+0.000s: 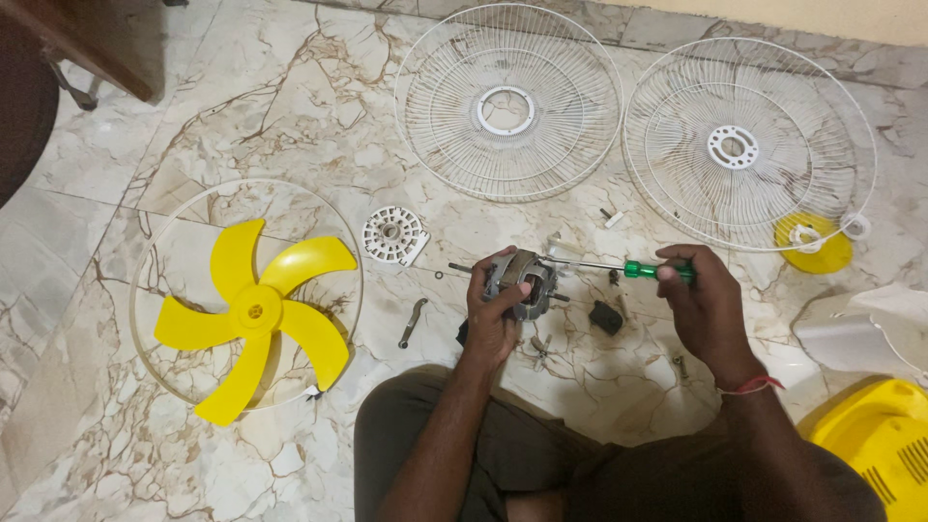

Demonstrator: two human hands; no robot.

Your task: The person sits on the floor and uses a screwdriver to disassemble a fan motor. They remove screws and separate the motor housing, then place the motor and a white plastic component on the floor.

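Seated on the marble floor [290,126], the person curls the left hand [493,314] round a small grey metal fan motor [522,283], held just above the floor; the right hand [701,300] pinches a green-handled screwdriver [619,268], tip at the motor. Judged step: turning a motor screw; next calls for steady axial pressure. Beyond lie a yellow five-bladed fan blade [253,314] and two white wire grilles [507,101].

Fan blade [253,314] left of motor [522,283]; two grilles [509,101] behind; screwdriver [619,268] right of motor.
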